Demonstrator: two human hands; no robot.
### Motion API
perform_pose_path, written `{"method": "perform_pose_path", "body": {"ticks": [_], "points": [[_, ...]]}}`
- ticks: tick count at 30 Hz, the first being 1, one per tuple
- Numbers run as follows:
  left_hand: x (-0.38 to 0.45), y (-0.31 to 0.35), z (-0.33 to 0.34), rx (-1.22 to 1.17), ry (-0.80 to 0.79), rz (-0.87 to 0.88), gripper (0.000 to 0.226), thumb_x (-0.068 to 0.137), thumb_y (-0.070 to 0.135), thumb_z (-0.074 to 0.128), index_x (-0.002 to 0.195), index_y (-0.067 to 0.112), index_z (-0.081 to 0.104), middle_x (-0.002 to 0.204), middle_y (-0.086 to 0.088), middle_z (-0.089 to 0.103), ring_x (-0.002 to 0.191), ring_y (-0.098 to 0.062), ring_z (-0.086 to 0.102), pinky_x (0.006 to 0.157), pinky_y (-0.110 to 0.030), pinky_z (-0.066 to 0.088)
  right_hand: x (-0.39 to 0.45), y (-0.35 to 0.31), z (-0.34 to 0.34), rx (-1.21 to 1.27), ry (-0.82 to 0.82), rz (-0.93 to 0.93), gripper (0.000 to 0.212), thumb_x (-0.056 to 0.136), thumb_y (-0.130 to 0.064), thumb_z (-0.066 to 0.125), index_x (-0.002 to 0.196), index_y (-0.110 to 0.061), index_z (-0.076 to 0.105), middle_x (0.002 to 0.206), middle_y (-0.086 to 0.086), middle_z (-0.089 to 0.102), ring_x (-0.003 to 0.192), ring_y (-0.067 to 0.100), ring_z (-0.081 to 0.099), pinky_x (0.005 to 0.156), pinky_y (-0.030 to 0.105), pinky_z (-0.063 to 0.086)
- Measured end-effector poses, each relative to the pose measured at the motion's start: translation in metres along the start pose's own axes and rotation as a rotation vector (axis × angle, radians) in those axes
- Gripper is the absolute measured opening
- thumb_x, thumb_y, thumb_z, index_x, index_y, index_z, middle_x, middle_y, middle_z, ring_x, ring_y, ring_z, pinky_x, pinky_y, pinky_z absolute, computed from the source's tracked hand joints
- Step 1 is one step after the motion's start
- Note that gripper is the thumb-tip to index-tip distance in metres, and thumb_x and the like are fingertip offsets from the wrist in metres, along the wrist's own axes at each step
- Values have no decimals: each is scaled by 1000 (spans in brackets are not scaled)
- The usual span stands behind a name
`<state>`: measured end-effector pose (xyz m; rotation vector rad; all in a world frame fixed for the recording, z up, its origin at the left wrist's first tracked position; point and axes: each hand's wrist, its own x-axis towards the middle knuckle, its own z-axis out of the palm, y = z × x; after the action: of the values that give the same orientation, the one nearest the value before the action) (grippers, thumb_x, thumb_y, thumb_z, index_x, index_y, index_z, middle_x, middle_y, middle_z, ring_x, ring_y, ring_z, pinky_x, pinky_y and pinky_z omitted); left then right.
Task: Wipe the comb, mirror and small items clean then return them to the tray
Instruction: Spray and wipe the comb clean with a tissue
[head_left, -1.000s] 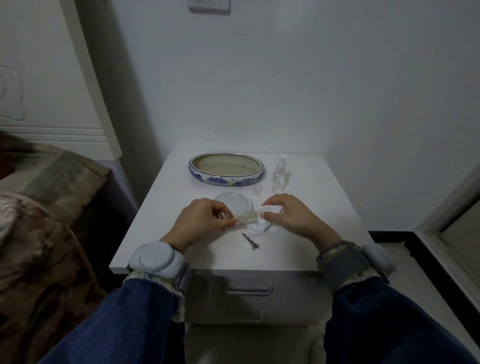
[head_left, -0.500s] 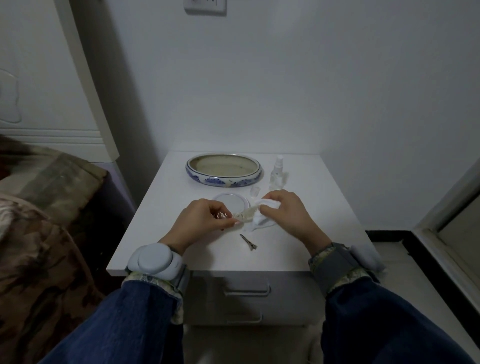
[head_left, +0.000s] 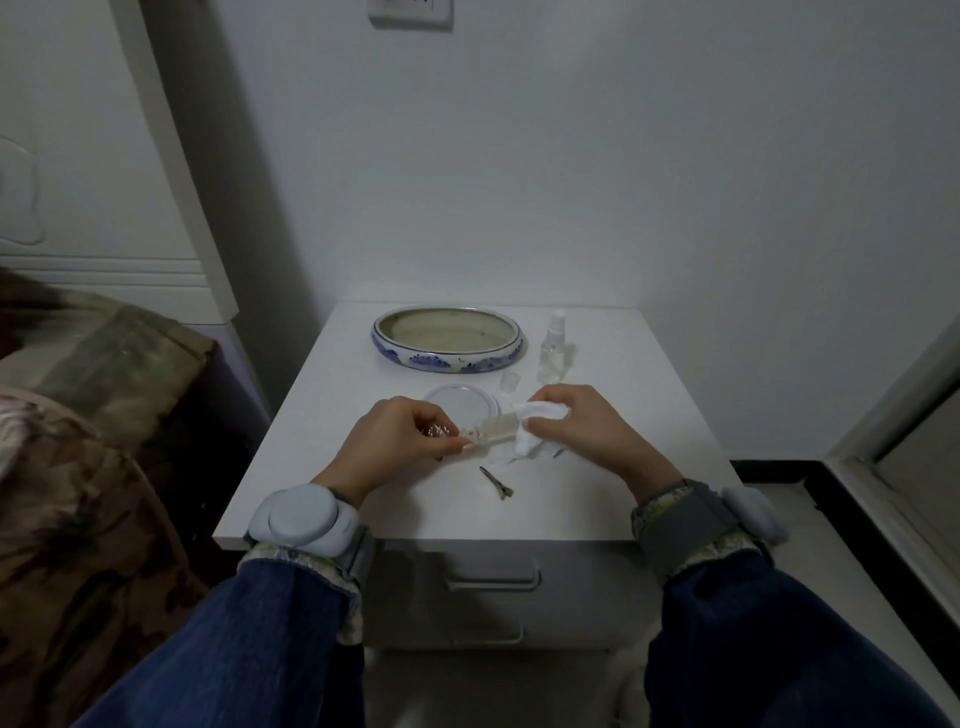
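**Now: comb mid-wipe, tray empty**

Head view: left hand (head_left: 395, 441) pinches the hinge end of a pale folding comb (head_left: 491, 431) just above the nightstand (head_left: 322, 415). Right hand (head_left: 582, 426) grips a white cloth (head_left: 537, 413) bunched over the comb's far end. Round mirror (head_left: 460, 402) lies flat behind the comb. Blue-and-white tray (head_left: 447, 358) at the back. Hair clip (head_left: 497, 483) near front edge. Spray bottle (head_left: 553, 348): no readable label. Something shiny under the left fingers, can't identify.

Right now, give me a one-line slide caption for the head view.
Left hand holds a pale plastic comb while right hand wipes it with a white cloth over the white nightstand.
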<state>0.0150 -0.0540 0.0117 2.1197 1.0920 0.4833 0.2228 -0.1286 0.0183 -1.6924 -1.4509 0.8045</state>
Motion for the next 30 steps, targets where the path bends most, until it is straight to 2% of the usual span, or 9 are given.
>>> {"method": "perform_pose_path", "body": {"ticks": [7,10,14,17,20,23,25,27,30], "points": [[0,0,1,-12,5,8,9,77,29,74,74,32,67,73,0,71,70,-12,62,70,-31,51,-2,-4,-2,-16,13,-8,7,81,-4,62,82,-10,65,73,-4,60,63,8,57,52,23,52],[0,0,1,-42,3,5,9,77,28,74,72,31,67,72,-1,70,62,-5,58,62,-25,47,0,-2,1,3,54,-27,4,81,-5,63,84,-7,66,76,2,60,63,9,56,52,24,51],[2,-2,2,-69,7,-12,7,76,31,75,73,25,71,69,-2,69,54,1,51,58,-23,42,0,1,5,46,121,-41,6,82,-5,63,83,-2,68,75,6,60,64,10,54,50,16,45],[3,-2,3,-76,-2,-12,7,76,31,75,72,27,70,68,-1,69,54,1,51,58,-23,41,1,-2,5,170,173,-47,6,84,-6,62,81,-9,67,74,2,62,63,5,54,56,15,44],[3,-2,3,-69,1,-2,8,75,32,75,71,29,70,67,1,69,57,-2,52,60,-25,43,2,-6,0,308,224,-38,10,85,-8,62,79,-15,66,70,-3,62,56,-2,55,54,13,45],[2,-2,4,-60,-10,-4,7,76,30,75,74,27,70,70,0,69,63,-8,55,60,-25,44,-1,-8,-1,209,140,-87,13,85,-10,63,77,-20,65,73,-5,61,62,5,57,52,19,49],[2,-1,4,-45,-23,-6,6,77,27,75,77,24,70,72,1,69,65,-8,57,60,-23,45,-3,-10,2,56,81,-120,16,86,-12,62,76,-25,62,81,-7,58,73,12,58,59,27,52],[3,0,4,-29,-21,-11,8,75,27,76,80,22,71,76,0,69,69,-11,60,66,-29,50,-3,-10,4,-100,56,-147,16,87,-14,58,76,-26,61,84,-10,55,84,19,57,73,37,51],[1,3,3,24,-12,-25,15,73,27,77,84,20,69,84,-1,69,79,-17,63,75,-33,52,-3,-9,6,-242,70,-157,12,89,-16,52,91,-21,63,87,-16,53,97,14,46,93,40,37]]}}
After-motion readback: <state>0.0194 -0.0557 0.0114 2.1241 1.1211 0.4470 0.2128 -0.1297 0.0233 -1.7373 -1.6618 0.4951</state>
